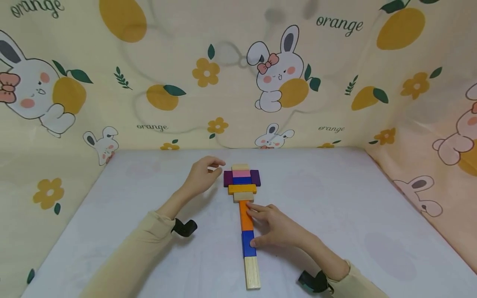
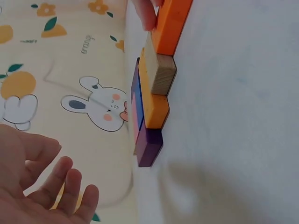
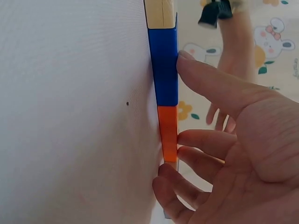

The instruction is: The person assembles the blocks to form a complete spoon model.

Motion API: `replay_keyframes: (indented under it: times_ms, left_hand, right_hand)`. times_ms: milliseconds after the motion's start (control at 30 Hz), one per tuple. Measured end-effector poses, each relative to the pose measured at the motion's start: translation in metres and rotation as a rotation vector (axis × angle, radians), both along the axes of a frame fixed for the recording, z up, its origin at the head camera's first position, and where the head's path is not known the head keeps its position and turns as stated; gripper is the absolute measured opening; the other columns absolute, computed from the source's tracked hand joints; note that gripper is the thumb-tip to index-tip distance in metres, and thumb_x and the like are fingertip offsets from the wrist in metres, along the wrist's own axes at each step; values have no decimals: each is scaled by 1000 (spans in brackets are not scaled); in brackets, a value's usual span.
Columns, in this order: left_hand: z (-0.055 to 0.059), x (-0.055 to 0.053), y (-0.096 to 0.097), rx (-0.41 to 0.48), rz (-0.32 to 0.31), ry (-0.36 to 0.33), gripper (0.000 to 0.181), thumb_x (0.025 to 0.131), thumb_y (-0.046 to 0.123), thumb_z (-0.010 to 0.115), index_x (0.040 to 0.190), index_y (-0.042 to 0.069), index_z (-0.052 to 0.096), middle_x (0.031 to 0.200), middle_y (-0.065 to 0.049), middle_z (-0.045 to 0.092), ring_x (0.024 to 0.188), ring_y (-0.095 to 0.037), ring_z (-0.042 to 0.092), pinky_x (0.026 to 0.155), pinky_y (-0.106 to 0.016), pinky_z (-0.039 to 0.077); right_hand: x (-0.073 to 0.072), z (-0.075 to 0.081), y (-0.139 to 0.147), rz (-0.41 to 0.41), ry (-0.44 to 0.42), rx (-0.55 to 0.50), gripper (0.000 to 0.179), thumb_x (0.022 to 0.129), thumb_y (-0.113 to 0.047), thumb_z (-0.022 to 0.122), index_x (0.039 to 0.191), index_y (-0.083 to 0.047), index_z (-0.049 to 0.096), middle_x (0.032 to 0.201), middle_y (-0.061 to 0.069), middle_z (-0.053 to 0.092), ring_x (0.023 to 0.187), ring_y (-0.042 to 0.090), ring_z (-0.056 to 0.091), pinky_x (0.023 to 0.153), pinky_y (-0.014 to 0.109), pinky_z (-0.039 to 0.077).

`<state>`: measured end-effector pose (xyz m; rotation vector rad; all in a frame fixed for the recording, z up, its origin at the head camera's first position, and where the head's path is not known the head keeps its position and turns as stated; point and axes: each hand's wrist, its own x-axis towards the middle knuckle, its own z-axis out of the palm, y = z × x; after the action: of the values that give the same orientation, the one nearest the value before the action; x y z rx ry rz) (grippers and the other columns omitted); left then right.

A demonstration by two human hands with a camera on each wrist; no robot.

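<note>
Wooden blocks lie end to end in a line on the white table. From the near end come a pale wood block [image 1: 252, 274], a blue block [image 1: 248, 245] and an orange block [image 1: 246, 218]. My right hand [image 1: 278, 227] touches this row from the right, thumb on the blue block and fingertips by the orange one. Beyond lie a tan block [image 1: 243, 198] and a yellow block [image 1: 242, 189] set crosswise. Two purple blocks [image 1: 228, 179] flank a small blue block [image 1: 242, 181] and a pink block [image 1: 241, 174]. My left hand [image 1: 202, 177] hovers left of them, empty, fingers loosely bent.
Another pale block [image 1: 240, 167] forms the far end of the arrangement. A patterned cloth [image 1: 231, 95] with rabbits and oranges rises behind the white table [image 1: 316, 186]. Black wrist cameras [image 1: 184, 227] sit on both forearms.
</note>
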<state>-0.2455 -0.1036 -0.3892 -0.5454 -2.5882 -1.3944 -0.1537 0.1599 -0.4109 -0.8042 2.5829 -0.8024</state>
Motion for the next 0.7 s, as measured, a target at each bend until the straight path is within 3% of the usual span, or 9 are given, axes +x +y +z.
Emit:
replay_keyframes:
  times_ms: [300, 500, 700]
  left_hand:
    - [10, 30, -18, -42, -62, 34, 19, 95, 6, 63, 113, 5, 68, 115, -6, 64, 104, -25, 58, 88, -46, 52]
    - [7, 46, -29, -54, -68, 87, 18, 94, 5, 64, 112, 5, 68, 114, -5, 64, 105, -28, 60, 86, -47, 53]
    - [3, 64, -39, -65, -50, 126, 18, 93, 2, 66, 109, 8, 69, 113, -3, 64, 103, -24, 60, 86, -47, 53]
  right_hand:
    - [-2, -2, 3, -2, 13, -16, 81, 76, -43, 84, 144, -13, 52, 155, -5, 35, 132, 28, 36, 104, 48, 38]
    - [-2, -3, 5, -1, 24, -34, 80, 77, -42, 84, 144, -12, 52, 155, -4, 34, 135, 30, 35, 106, 51, 36]
    - [-1, -4, 4, -30, 29, -63, 70, 81, -35, 82, 142, -15, 55, 155, -2, 35, 139, 31, 33, 107, 53, 35]
